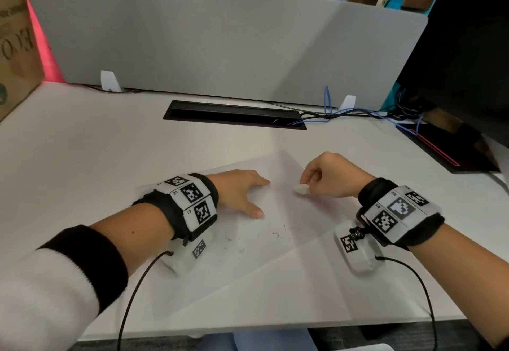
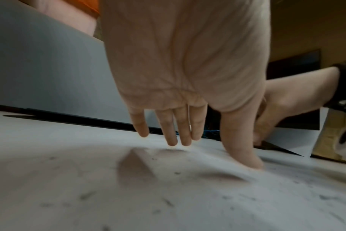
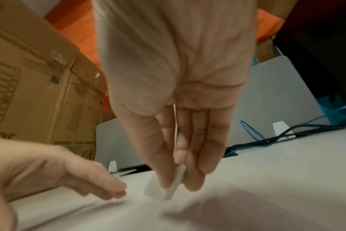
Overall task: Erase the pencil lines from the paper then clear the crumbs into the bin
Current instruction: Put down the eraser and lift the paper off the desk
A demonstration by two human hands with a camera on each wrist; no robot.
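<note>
Crumbs (image 1: 242, 243) lie nearest, at 6 o'clock on the thin, floppy paper (image 1: 275, 262), which the left hand (image 1: 239, 191) pins with spread flat fingers while the right hand (image 1: 330, 177) pinches a small firm eraser (image 1: 300, 188) at 12; bare tabletop (image 1: 96, 163) surrounds it, no bin visible.

— Where is the left hand (image 1: 242, 191)?
— It lies flat, palm down, with fingers (image 2: 183, 125) straight and the thumb spread out to the side.
— And the right hand (image 1: 330, 177)?
— It points down, with its thumb and fingers (image 3: 196, 156) pinched together. Both forearms reach forward, with a band on each wrist.
</note>
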